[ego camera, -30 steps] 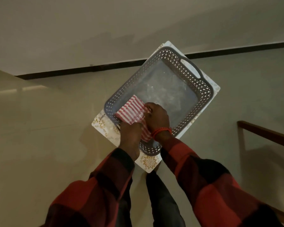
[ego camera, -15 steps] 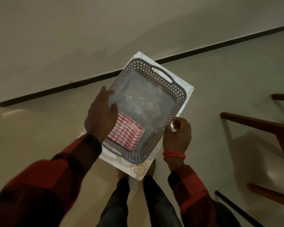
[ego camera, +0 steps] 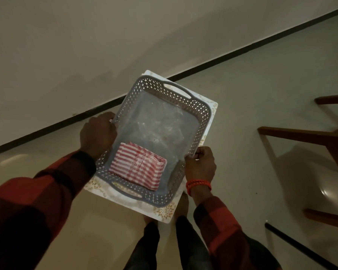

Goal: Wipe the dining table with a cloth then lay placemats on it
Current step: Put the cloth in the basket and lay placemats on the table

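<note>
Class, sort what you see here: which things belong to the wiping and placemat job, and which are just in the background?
Belong to the job:
folded striped cloth
placemats under the basket
grey basket, carrying the cloth
left hand and right hand, gripping its sides

Just there:
wooden furniture
floor

A glossy beige tiled floor (ego camera: 252, 106) meets a pale wall along a dark skirting strip (ego camera: 222, 61). The person's feet (ego camera: 182, 203) stand on it at the lower centre, largely hidden. At the right, wooden furniture legs (ego camera: 320, 218) rest on the floor, with a dark bar (ego camera: 300, 248) low beside them. A bright glare spot sits near those legs. Whether the basket (ego camera: 201, 114) and the mat (ego camera: 164, 211) beneath it touch the floor cannot be told.
</note>
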